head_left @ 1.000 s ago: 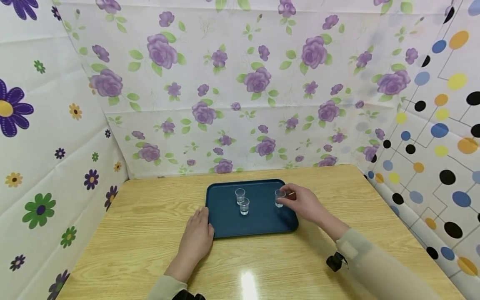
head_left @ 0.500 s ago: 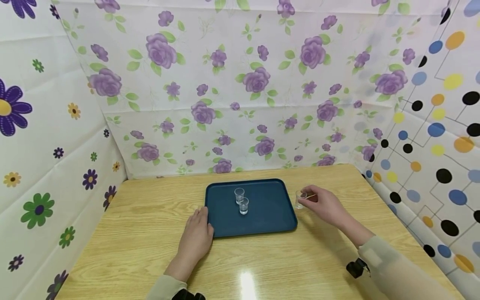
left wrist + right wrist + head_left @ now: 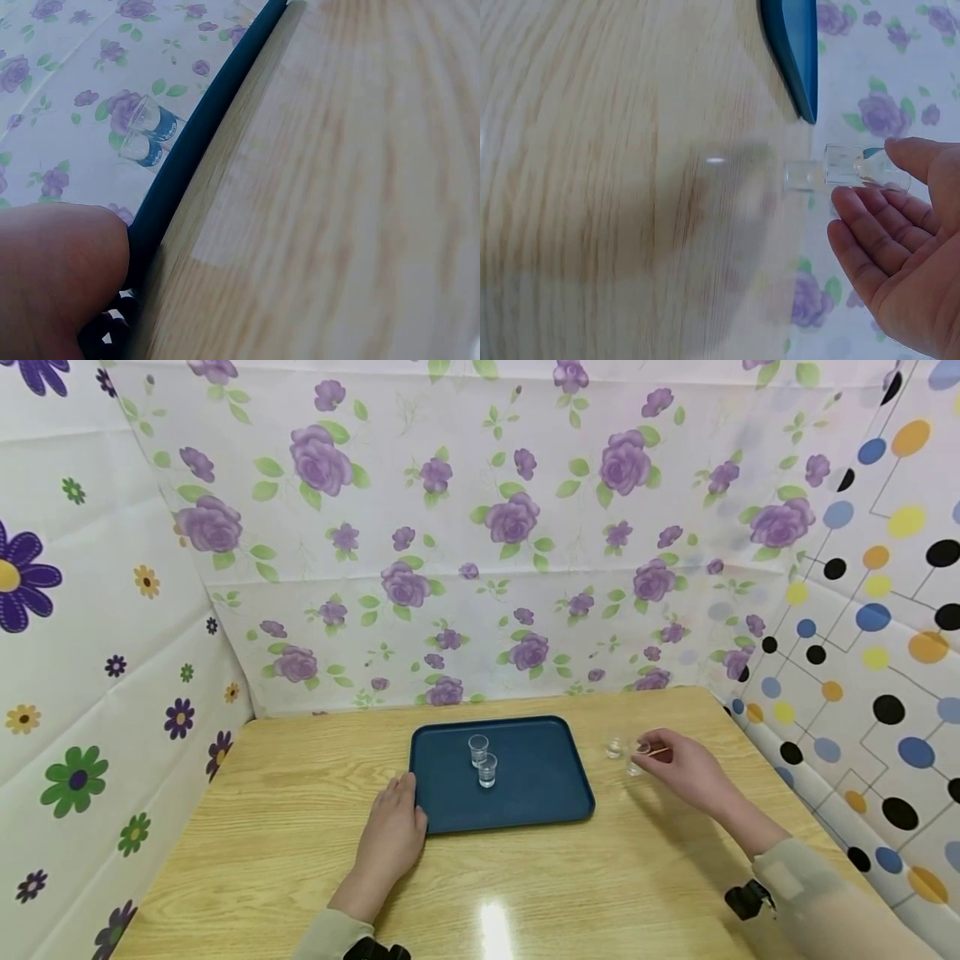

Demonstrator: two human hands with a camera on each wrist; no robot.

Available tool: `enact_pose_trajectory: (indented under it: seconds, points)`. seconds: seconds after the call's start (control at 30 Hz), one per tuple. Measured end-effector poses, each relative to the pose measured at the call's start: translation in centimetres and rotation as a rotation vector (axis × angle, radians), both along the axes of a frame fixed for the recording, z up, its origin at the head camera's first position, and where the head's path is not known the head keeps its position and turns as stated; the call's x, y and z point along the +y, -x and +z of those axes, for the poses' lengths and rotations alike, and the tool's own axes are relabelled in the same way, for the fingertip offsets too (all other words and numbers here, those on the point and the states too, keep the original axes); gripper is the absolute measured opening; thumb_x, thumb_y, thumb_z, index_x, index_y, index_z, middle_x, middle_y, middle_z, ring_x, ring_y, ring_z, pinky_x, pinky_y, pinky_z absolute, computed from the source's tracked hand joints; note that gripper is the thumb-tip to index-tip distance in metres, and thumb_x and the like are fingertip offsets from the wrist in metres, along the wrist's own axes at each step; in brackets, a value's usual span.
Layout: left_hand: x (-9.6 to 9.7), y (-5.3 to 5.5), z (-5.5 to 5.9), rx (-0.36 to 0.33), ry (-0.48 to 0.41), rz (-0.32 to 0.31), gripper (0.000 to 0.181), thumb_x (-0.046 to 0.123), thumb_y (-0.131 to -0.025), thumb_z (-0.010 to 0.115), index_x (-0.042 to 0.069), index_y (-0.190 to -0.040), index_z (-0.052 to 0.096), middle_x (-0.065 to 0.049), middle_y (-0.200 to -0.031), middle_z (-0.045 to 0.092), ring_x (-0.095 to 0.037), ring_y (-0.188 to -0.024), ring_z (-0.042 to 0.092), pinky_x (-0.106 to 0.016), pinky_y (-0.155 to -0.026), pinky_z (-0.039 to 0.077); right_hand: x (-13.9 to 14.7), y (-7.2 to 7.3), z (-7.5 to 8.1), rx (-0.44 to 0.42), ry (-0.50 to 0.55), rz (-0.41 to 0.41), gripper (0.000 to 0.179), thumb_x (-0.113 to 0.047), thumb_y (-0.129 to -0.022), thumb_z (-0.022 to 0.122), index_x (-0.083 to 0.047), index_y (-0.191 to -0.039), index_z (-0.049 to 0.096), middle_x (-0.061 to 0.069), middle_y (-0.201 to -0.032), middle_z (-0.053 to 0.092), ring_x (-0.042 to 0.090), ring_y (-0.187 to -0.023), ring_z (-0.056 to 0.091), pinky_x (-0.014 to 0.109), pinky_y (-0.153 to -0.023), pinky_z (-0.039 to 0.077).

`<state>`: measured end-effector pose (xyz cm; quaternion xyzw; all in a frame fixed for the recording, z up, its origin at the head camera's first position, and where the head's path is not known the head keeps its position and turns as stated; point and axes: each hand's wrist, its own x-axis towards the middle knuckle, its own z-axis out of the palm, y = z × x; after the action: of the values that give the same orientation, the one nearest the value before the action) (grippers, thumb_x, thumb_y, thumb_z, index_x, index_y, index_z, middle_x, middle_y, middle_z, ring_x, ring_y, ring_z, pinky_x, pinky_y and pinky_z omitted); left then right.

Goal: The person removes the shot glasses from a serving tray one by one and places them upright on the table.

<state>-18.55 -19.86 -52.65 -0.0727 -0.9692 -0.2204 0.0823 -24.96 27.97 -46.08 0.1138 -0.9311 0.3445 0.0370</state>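
Observation:
My right hand (image 3: 686, 770), to the right of the tray, pinches a small clear shot glass (image 3: 634, 762) between thumb and fingertips. In the right wrist view the thumb lies on one side of this glass (image 3: 847, 165) and the fingers on the other. Just left of it, a second shot glass (image 3: 614, 747) stands on the table. Two more shot glasses, a rear one (image 3: 478, 748) and a front one (image 3: 487, 772), stand close together on the dark blue tray (image 3: 532, 793). My left hand (image 3: 393, 831) rests against the tray's left edge near the front corner.
The tray lies on a light wood table (image 3: 300, 793). Behind it hangs a white cloth (image 3: 450, 527) with purple flowers. Patterned cloths also stand at the left side (image 3: 90, 693) and the right side (image 3: 862, 652).
My right hand has carried the shot glass off the tray to the right, over the table. A standing glass formerly hidden by the hand now shows. My left hand stays put.

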Motion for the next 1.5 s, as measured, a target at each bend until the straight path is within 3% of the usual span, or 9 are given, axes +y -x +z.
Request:
enact_pose_trajectory:
  seconds: [0.37,0.93,1.5]
  points:
    - [-0.2,0.1,0.2,0.003,-0.001,0.005,0.058,0.009,-0.112,0.056,-0.013,-0.164,0.040,-0.031,-0.167,0.045,-0.048,-0.160,0.035,-0.061,-0.133,0.026,2.0,1.4,-0.2,-0.020,-0.007,-0.037,0.049,-0.038,-0.111,0.070,0.000,-0.141,0.065,0.021,-0.133,0.072,0.042,-0.119,0.072,0.057,-0.094,0.063]
    - [-0.1,0.2,0.0,-0.004,-0.001,0.008,0.058,0.009,-0.113,0.056,-0.012,-0.165,0.040,-0.030,-0.167,0.045,-0.047,-0.160,0.035,-0.061,-0.133,0.026,2.5,4.6,-2.9,-0.063,0.027,-0.093,0.049,-0.035,-0.112,0.069,0.004,-0.141,0.064,0.026,-0.134,0.070,0.048,-0.125,0.067,0.062,-0.100,0.060]
    - [0.0,0.1,0.1,-0.007,-0.002,0.011,0.058,0.009,-0.112,0.056,-0.012,-0.164,0.040,-0.030,-0.167,0.045,-0.047,-0.160,0.036,-0.061,-0.133,0.026,2.0,5.5,-3.6,-0.047,0.033,-0.089,0.053,-0.031,-0.113,0.066,0.008,-0.148,0.059,0.027,-0.136,0.068,0.049,-0.126,0.066,0.062,-0.100,0.059]
